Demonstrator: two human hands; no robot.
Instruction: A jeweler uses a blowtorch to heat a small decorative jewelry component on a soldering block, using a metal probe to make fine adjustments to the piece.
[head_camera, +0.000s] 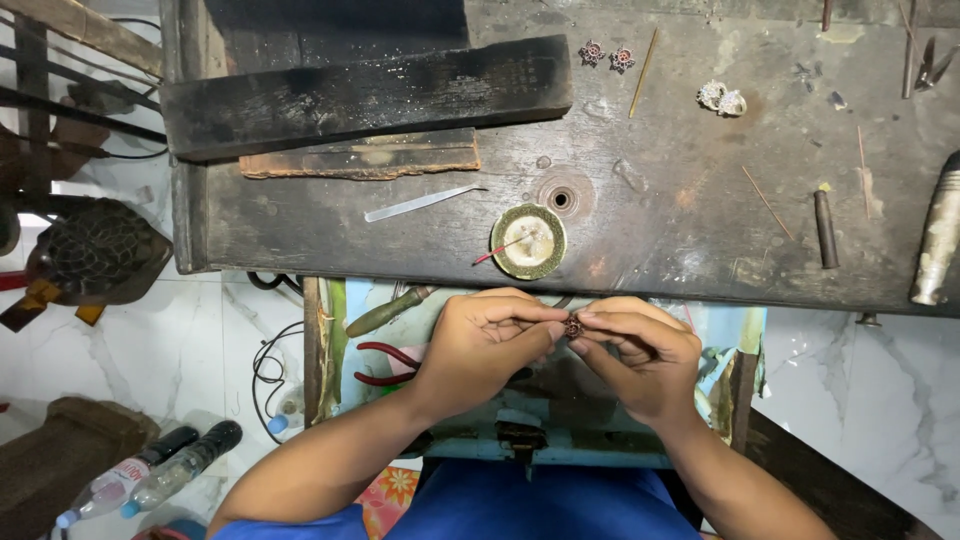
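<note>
At the far left, on the pale marble floor (200, 330), two plastic bottles (150, 475) lie side by side. A worn dark tabletop (680, 230) fills the far half of the scene, with a charred wooden block (365, 95) lying across its left part and a slim metal file (420, 202) just near of it. Close to the tabletop's near edge sits a small round dish (528, 241) with a red-handled tool resting in it.

Below the tabletop, an open drawer (740, 340) holds red-handled pliers (385, 365) and a green-handled tool (385, 312) on its left side. Over this drawer the left hand (480, 345) and the right hand (635, 355) meet, fingertips pinched together on a small flower-shaped ornament (572, 326), which is held between them in the air above the drawer.

Further right on the tabletop, two similar small ornaments (606, 55) lie at the far edge, a pale pair (722, 98) beside them, a dark stick (825, 228), and a tapered metal rod (938, 235) at the right edge.
</note>
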